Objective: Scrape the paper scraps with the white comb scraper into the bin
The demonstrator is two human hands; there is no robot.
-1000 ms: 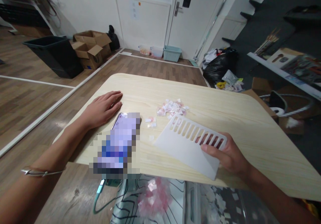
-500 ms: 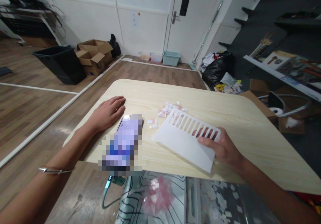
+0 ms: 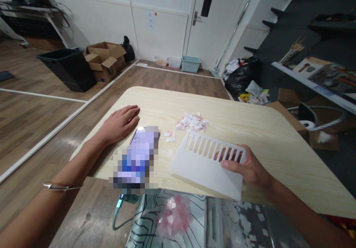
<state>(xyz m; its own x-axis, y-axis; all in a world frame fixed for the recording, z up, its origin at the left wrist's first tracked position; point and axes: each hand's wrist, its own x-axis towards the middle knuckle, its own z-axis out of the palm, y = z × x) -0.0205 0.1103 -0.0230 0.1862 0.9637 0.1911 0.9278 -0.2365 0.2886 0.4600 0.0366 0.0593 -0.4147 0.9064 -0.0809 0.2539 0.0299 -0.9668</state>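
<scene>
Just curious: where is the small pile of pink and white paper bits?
In the head view the paper pile lies on the pale wooden table, just beyond the white slotted plastic board in the right hand.

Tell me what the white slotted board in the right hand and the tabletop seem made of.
White slotted board: apparently thin rigid plastic, matte, with clean even slots and a flat unbent sheet. Tabletop: pale wood-grain surface, likely laminate or veneer; smooth, slight sheen.

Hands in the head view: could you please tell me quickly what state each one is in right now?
Left hand: open, lying flat on the table, holding nothing.
Right hand: closed on the white slotted board.
</scene>
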